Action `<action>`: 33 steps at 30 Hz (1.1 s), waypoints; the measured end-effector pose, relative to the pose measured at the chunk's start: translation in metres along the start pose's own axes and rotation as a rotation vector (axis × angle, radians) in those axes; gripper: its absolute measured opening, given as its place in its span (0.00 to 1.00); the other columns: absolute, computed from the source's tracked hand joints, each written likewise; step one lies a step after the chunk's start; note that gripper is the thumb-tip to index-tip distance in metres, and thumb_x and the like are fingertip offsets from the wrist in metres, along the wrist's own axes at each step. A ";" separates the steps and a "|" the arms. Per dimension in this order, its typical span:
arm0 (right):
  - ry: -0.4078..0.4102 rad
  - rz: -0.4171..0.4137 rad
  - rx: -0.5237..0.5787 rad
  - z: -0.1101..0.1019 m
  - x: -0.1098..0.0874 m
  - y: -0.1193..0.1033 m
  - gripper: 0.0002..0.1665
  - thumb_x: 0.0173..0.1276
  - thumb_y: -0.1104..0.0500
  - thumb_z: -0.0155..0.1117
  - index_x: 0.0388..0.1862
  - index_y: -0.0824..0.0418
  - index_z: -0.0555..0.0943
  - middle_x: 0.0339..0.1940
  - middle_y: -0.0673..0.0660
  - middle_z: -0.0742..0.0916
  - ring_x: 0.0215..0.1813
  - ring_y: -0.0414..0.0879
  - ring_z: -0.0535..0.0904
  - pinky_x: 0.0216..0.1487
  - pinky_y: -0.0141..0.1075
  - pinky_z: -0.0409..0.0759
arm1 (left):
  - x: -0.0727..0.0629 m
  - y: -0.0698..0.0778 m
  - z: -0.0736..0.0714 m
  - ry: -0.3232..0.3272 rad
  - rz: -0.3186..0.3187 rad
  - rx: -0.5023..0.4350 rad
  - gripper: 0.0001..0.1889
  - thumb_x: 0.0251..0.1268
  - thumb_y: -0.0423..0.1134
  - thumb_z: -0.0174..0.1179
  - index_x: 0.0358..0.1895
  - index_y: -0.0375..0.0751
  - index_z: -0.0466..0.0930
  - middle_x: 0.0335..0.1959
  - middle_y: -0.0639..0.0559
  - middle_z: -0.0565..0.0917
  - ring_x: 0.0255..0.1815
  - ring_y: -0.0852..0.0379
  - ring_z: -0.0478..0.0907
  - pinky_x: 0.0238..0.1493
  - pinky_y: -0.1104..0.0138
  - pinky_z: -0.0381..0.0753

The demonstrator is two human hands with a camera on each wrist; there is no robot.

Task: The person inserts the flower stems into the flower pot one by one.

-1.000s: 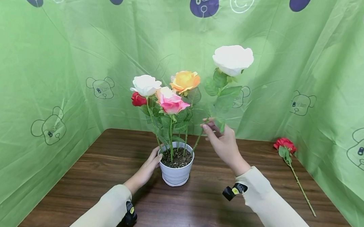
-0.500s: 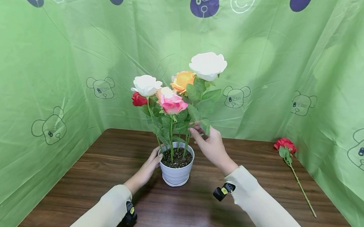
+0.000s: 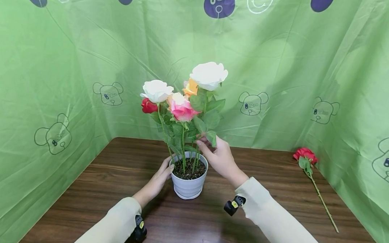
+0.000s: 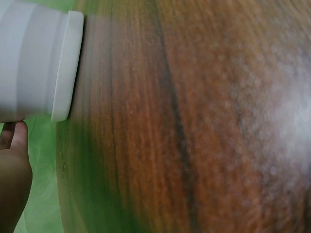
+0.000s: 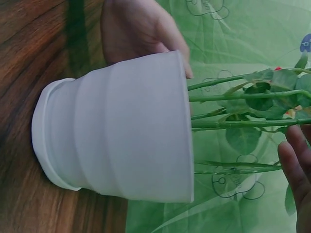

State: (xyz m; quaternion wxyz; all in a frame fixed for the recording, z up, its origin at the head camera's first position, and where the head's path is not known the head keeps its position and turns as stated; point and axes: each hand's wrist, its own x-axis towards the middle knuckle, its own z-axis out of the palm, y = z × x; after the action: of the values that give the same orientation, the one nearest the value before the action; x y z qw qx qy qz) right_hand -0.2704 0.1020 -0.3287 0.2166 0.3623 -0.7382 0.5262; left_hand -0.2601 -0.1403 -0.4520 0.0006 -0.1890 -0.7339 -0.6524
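Note:
A pale grey flower pot with dark soil stands upright on a saucer, holding several roses. My left hand holds the pot's left side, its thumb by the rim; in the right wrist view the pot partly covers this hand. With thumb and fingertips my right hand pinches the green stem of a large white rose. That stem's lower end stands in the soil at the pot's right side. An orange rose is partly hidden behind it; a pink rose is in front.
One red rose lies on the wooden table at the far right. Another white rose and a red rose lean left in the pot. A green printed curtain encloses the table's back and sides.
My right hand has moved left and down with the large white rose, whose bloom now overlaps the orange one. The left hand and the pot have not moved.

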 end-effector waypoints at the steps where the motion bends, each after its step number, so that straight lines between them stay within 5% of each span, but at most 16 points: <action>1: -0.005 -0.002 -0.009 0.001 0.000 0.001 0.07 0.74 0.60 0.63 0.48 0.60 0.82 0.43 0.55 0.88 0.37 0.46 0.84 0.34 0.35 0.84 | 0.000 0.000 0.000 0.000 -0.001 -0.001 0.27 0.84 0.46 0.38 0.79 0.47 0.49 0.80 0.41 0.52 0.78 0.44 0.49 0.71 0.42 0.58; 11: -0.038 -0.047 -0.055 0.005 0.000 0.010 0.06 0.76 0.58 0.62 0.45 0.59 0.84 0.44 0.51 0.88 0.37 0.41 0.82 0.35 0.34 0.82 | 0.000 0.000 0.000 0.003 0.002 0.000 0.27 0.84 0.46 0.38 0.80 0.46 0.49 0.80 0.41 0.52 0.78 0.44 0.50 0.71 0.42 0.58; 21: -0.091 -0.028 -0.095 0.013 -0.006 0.019 0.10 0.78 0.56 0.59 0.40 0.57 0.85 0.33 0.44 0.87 0.28 0.39 0.77 0.28 0.33 0.77 | 0.000 0.000 0.001 0.010 0.002 0.012 0.27 0.84 0.47 0.37 0.79 0.45 0.49 0.79 0.41 0.53 0.77 0.44 0.52 0.71 0.43 0.59; 28: -0.073 -0.013 -0.126 0.017 -0.006 0.024 0.10 0.77 0.56 0.60 0.40 0.59 0.85 0.33 0.52 0.89 0.29 0.39 0.79 0.29 0.33 0.78 | 0.000 0.002 0.003 0.006 0.023 0.015 0.27 0.84 0.46 0.37 0.80 0.43 0.49 0.79 0.39 0.53 0.77 0.43 0.52 0.71 0.43 0.59; 33: -0.058 -0.022 -0.189 0.018 -0.007 0.026 0.07 0.75 0.57 0.63 0.39 0.58 0.82 0.30 0.49 0.87 0.26 0.37 0.78 0.28 0.33 0.78 | 0.000 0.002 0.002 0.006 0.025 0.013 0.28 0.84 0.45 0.37 0.80 0.41 0.48 0.79 0.38 0.53 0.77 0.41 0.51 0.71 0.42 0.58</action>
State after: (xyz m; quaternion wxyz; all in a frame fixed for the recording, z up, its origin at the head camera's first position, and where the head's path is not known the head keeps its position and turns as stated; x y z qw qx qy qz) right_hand -0.2841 0.0922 -0.3561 0.2341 0.3632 -0.7865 0.4412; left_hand -0.2587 -0.1380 -0.4509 0.0126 -0.1962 -0.7358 -0.6481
